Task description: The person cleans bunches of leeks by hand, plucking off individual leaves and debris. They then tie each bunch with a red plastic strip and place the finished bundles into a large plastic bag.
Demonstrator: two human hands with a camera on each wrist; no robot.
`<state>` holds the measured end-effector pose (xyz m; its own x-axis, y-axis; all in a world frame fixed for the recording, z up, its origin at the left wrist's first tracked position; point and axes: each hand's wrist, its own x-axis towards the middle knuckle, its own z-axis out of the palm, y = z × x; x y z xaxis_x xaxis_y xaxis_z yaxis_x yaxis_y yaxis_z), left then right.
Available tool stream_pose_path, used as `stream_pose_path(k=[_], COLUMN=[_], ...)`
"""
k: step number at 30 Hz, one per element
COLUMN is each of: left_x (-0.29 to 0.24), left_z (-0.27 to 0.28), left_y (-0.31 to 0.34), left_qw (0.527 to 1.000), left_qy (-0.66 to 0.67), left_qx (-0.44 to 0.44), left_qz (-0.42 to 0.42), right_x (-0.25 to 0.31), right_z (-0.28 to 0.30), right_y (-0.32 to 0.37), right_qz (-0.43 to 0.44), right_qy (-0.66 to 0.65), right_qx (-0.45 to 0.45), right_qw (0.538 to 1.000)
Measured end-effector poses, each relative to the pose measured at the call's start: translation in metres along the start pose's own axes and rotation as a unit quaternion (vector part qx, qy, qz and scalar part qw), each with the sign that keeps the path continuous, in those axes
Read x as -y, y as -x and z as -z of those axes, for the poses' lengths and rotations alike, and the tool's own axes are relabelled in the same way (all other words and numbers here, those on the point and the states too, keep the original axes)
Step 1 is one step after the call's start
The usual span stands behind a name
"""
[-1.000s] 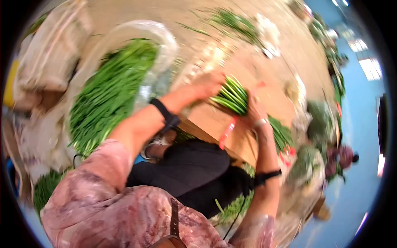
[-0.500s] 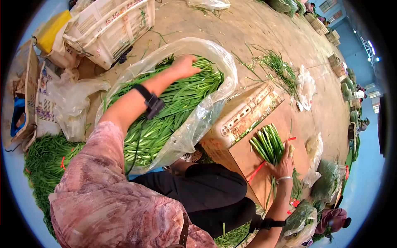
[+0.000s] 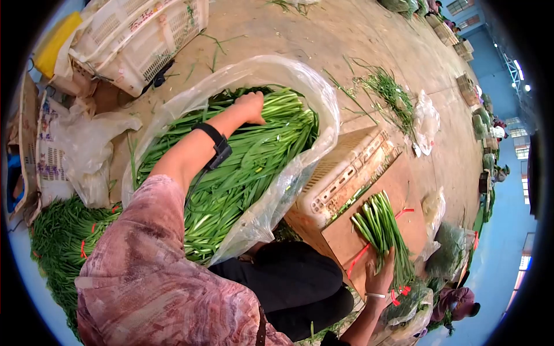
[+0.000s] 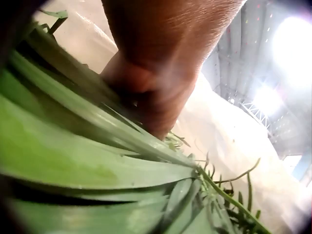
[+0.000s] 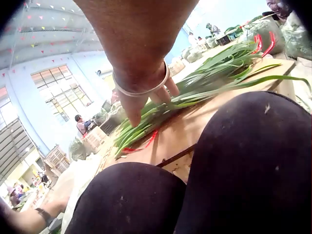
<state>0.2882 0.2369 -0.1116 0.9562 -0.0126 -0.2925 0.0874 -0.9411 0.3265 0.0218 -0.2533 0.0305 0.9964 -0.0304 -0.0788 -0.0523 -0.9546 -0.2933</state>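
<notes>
My left hand (image 3: 251, 108) is down among loose garlic chives (image 3: 242, 167) in a large clear plastic bag (image 3: 314, 75). Its fingers curl into the chives near the pale stem ends and are partly hidden by leaves in the left wrist view. A smaller bunch of chives (image 3: 384, 225) lies on a brown board (image 3: 346, 236), stems pointing away. My right hand (image 3: 379, 277) rests on its near side with fairly straight fingers (image 5: 131, 109). Red ties (image 3: 359, 256) show under the bunch, their ends sticking out at both sides.
A dirty plastic crate (image 3: 346, 167) stands between bag and board. White crates (image 3: 141, 43) are at the upper left, and tied chive bundles (image 3: 63, 242) are piled at the lower left. Scattered chives (image 3: 389, 89) and a plastic bag (image 3: 426, 121) lie on the floor ahead.
My left hand left the board for the bag of chives, then shifted slightly back and left within it. My right hand slid nearer to me along the bunch, which now lies flat on the board.
</notes>
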Motion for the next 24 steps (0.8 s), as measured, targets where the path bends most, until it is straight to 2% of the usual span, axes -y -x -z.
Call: stream_pose_path(k=[1,4,6,10,11,12,14,16,20,22,23,24], left_x=[-0.003,0.006,0.029,0.037,0.05,0.045,0.041,0.013,-0.013,0.007,0.023,0.049], left_z=[-0.001,-0.011,-0.011,-0.013,-0.023,-0.014,-0.02,-0.002,0.013,0.012,0.024,0.011], left_y=[0.003,-0.005,-0.02,-0.025,-0.038,-0.032,-0.033,-0.012,0.021,0.014,0.007,-0.009], left_qw=[1.0,1.0,0.99,0.993,0.981,0.98,0.989,0.999,0.997,0.986,0.979,0.929], left_qy=[0.002,0.011,0.115,0.106,0.167,0.173,0.108,0.041,0.024,0.107,0.202,0.368], left_qx=[0.007,-0.01,0.034,0.01,0.038,0.059,-0.007,0.013,-0.062,-0.124,-0.025,0.042], left_qz=[-0.001,-0.025,-0.077,-0.052,-0.088,-0.079,-0.097,-0.024,-0.032,-0.042,-0.016,-0.018], right_x=[0.002,0.008,0.007,0.003,-0.001,0.0,0.007,0.018,0.047,0.068,0.077,0.086], right_z=[-0.004,-0.009,-0.01,-0.005,-0.004,-0.002,0.001,0.009,0.02,0.027,0.029,0.031], right_y=[-0.001,-0.01,-0.013,-0.018,-0.017,-0.017,-0.019,-0.019,-0.03,-0.039,-0.043,-0.048], right_qz=[-0.035,-0.002,0.006,0.005,0.009,0.015,0.009,0.038,0.059,0.059,0.066,0.073], right_qy=[-0.014,0.021,0.033,0.037,0.03,0.023,0.006,0.047,0.071,0.046,0.023,0.0], right_qx=[0.012,0.015,0.014,-0.005,-0.007,-0.007,-0.02,-0.027,-0.071,-0.076,-0.071,-0.066], right_qw=[0.999,1.0,0.999,0.999,0.999,1.0,1.0,0.998,0.993,0.994,0.995,0.995])
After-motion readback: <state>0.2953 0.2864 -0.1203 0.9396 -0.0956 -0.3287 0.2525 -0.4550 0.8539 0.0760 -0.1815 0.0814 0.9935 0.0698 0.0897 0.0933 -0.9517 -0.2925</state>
